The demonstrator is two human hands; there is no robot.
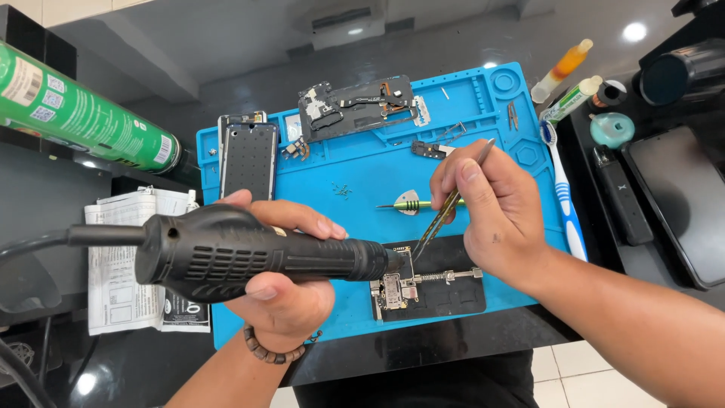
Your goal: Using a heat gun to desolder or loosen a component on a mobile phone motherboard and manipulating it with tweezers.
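Both hands grip tools: left hand [283,291] clamps hot-air gun [249,253], right hand [495,211] pinches tweezers [445,208] over circuit board [396,287].

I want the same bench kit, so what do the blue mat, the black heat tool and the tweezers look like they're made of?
Mat: likely silicone or soft rubber, matte blue with moulded trays.
Heat tool: black matte plastic with vent slots, held in the left hand.
Tweezers: metal, by their thin shiny look, held in the right hand.
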